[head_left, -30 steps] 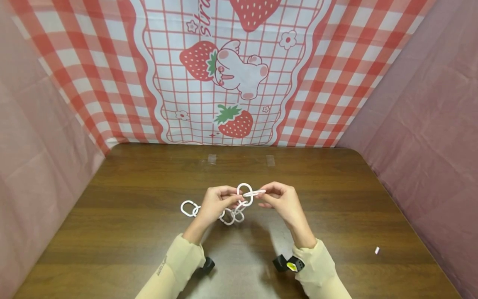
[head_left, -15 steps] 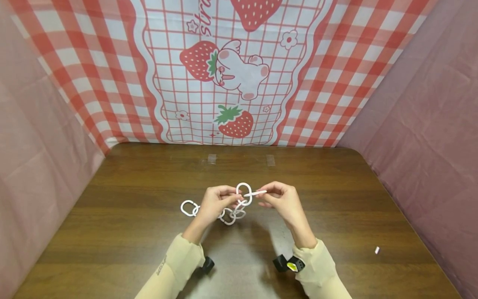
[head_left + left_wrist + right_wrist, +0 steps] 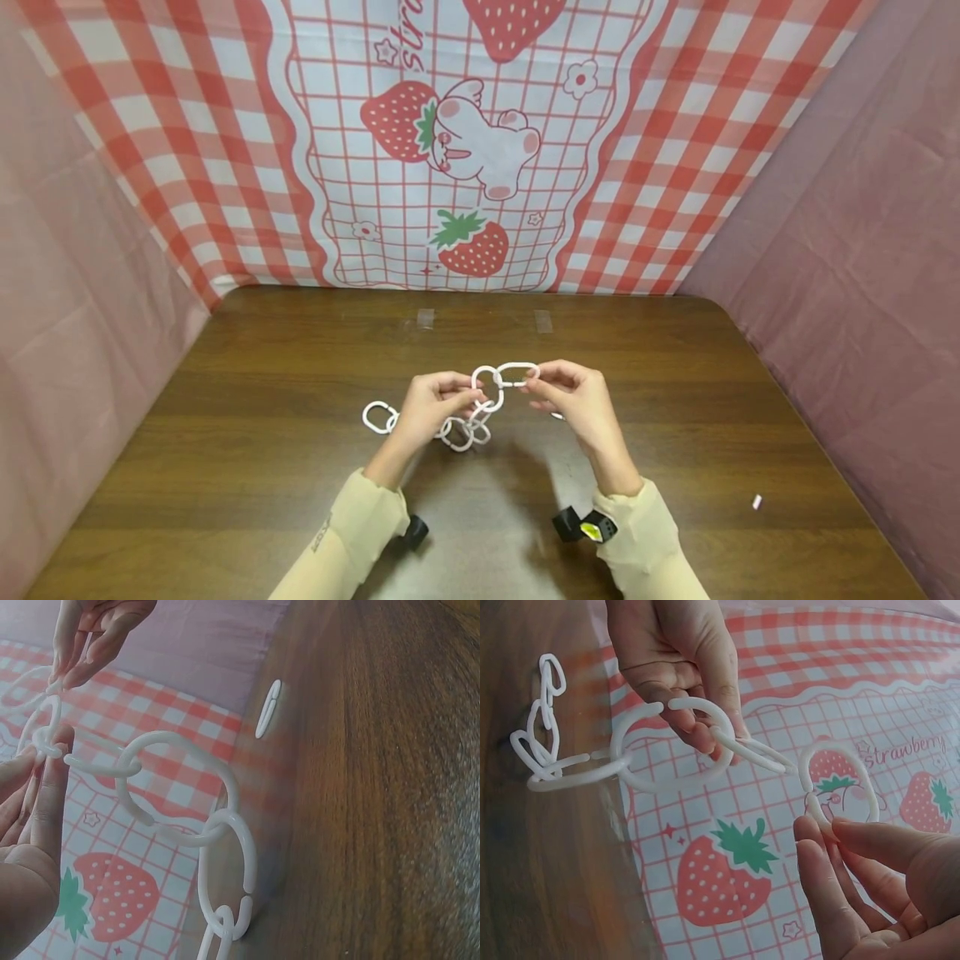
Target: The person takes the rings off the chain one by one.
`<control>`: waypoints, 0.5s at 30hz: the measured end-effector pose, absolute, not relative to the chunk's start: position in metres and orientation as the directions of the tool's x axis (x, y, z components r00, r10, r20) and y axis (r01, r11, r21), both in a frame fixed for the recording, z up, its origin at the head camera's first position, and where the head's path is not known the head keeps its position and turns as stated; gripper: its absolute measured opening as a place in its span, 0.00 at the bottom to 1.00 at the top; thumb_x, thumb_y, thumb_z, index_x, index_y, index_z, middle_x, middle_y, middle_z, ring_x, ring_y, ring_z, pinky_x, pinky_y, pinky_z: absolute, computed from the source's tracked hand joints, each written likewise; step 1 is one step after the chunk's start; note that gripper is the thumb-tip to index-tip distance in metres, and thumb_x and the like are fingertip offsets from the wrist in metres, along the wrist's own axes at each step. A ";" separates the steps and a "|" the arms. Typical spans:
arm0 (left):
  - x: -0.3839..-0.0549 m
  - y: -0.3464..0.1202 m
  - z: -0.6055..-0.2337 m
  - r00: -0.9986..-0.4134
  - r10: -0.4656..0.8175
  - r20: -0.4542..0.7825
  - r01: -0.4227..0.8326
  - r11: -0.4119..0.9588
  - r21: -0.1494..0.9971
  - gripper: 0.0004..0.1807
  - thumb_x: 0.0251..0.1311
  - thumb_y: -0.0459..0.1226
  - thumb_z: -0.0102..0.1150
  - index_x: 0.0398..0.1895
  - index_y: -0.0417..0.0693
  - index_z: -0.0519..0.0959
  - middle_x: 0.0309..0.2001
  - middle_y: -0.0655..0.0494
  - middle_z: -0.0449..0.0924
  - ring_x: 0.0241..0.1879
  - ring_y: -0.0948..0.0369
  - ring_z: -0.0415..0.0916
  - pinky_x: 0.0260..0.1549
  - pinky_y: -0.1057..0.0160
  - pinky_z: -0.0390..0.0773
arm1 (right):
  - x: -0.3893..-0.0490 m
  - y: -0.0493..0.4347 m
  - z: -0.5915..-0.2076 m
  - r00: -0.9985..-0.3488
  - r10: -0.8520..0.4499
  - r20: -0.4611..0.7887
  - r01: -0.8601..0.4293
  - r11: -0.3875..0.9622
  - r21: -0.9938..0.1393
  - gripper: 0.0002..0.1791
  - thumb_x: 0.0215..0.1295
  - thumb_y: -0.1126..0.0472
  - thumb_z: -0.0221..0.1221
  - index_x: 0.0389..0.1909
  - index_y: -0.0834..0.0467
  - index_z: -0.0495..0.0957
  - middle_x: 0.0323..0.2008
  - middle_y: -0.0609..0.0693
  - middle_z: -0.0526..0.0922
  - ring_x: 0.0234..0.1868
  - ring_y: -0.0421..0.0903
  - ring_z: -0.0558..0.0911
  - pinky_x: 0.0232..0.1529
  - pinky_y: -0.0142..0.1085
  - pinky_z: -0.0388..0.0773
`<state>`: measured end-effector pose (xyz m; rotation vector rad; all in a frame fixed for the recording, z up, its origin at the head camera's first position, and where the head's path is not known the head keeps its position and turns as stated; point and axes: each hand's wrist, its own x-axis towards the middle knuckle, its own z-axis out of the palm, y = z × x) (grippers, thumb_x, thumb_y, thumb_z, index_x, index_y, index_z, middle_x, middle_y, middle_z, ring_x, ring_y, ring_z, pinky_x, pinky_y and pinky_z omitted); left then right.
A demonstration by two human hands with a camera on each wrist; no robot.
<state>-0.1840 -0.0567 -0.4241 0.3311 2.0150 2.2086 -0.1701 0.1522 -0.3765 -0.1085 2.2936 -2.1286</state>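
Above the middle of the table, a chain of white plastic links hangs between both hands. My left hand (image 3: 435, 408) pinches one oval link (image 3: 487, 388) between thumb and fingers. My right hand (image 3: 576, 396) pinches the chain's end link (image 3: 517, 373), which hooks through that one; a small gap shows in its side, near the fingertips (image 3: 817, 829). Below the left hand, more links (image 3: 176, 787) trail down to the table. The chain's other end link (image 3: 378, 418) lies on the wood left of the left hand, which hides part of the chain.
On the brown wooden table (image 3: 300, 350) a loose white link (image 3: 268, 709) lies just beyond the right hand. A small white piece (image 3: 757, 502) sits at the right. A strawberry-patterned cloth (image 3: 480, 183) hangs behind, with pink cloth (image 3: 847, 250) at the sides.
My right hand has shifted slightly right and turned the end link from edge-on to face-on. The loose link now shows under that hand. My left hand has barely moved.
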 end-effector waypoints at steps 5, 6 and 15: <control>-0.184 -0.057 -0.425 -0.968 0.239 0.072 0.047 -0.109 0.993 0.15 0.59 0.24 0.59 0.46 0.17 0.75 0.41 0.27 0.82 0.26 0.70 0.83 0.31 0.67 0.87 | -0.171 0.153 -0.375 -0.998 -0.041 0.038 -0.041 0.087 -0.995 0.14 0.61 0.72 0.61 0.45 0.78 0.76 0.27 0.41 0.85 0.31 0.37 0.87 0.33 0.34 0.87; -0.184 -0.057 -0.425 -0.968 0.240 0.071 0.046 -0.109 0.993 0.15 0.59 0.23 0.58 0.46 0.17 0.74 0.41 0.27 0.82 0.26 0.70 0.82 0.31 0.67 0.87 | -0.172 0.153 -0.375 -0.999 -0.037 0.036 -0.039 0.087 -0.995 0.14 0.61 0.73 0.61 0.45 0.78 0.76 0.28 0.43 0.86 0.31 0.36 0.86 0.33 0.34 0.87; -0.182 -0.056 -0.428 -0.968 0.242 0.068 0.042 -0.113 0.993 0.14 0.59 0.23 0.58 0.46 0.16 0.74 0.40 0.26 0.82 0.26 0.70 0.82 0.30 0.69 0.86 | -0.171 0.155 -0.377 -1.000 -0.003 0.027 -0.028 0.067 -0.997 0.16 0.61 0.75 0.60 0.47 0.80 0.75 0.29 0.45 0.87 0.30 0.36 0.86 0.34 0.34 0.87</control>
